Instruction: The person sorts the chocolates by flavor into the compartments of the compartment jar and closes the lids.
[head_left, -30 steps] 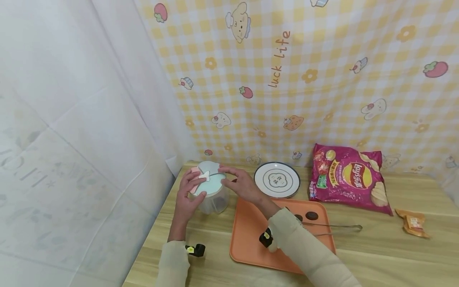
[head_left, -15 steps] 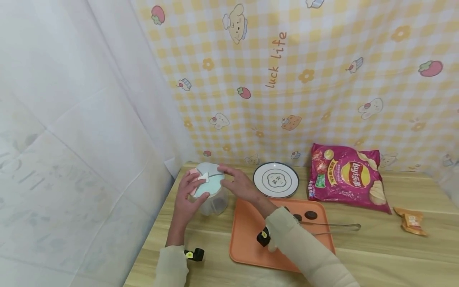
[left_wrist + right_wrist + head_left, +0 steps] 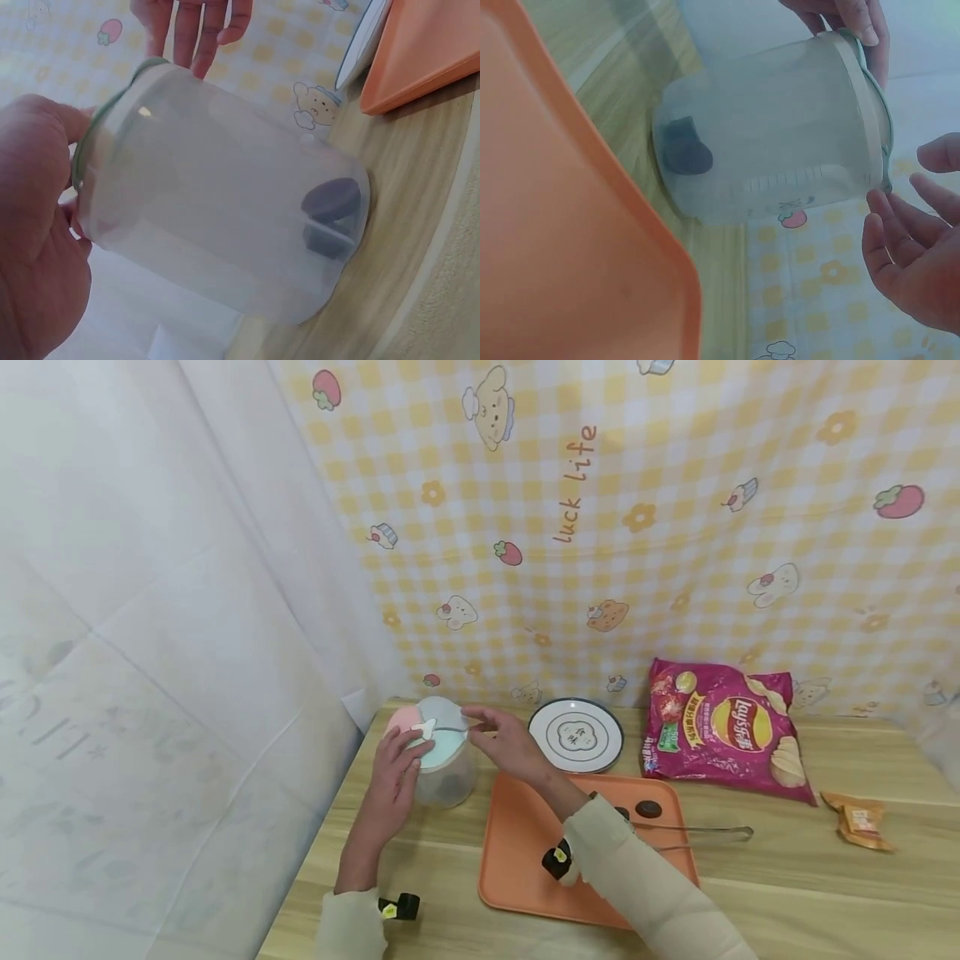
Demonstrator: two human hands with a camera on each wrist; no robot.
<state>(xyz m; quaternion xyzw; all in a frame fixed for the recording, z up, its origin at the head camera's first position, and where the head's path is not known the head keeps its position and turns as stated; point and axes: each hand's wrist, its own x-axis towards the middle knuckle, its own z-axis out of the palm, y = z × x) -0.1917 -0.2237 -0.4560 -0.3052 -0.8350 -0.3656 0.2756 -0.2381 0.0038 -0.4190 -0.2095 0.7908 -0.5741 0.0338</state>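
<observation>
A clear cylindrical canister stands on the table under a round lid with pink, grey-blue and mint sections and a white bow-shaped piece at the centre. My left hand rests its fingers on the lid's near left part, close to the bow. On the opposite side, my right hand has its fingers extended, fingertips right at the lid's edge. Through the canister wall, dark round pieces show at the bottom beside a divider. The left wrist view has my left thumb and fingers by the green rim.
Right of the canister lies an orange tray bearing metal tongs and dark round pieces. Behind it are a white plate and a purple Lay's chip bag. A small orange packet lies far right.
My left hand has shifted its grip: its thumb and fingers, spread around the lid before, now lie together on it, uncovering the pink section. The right hand has stayed at the lid's right edge.
</observation>
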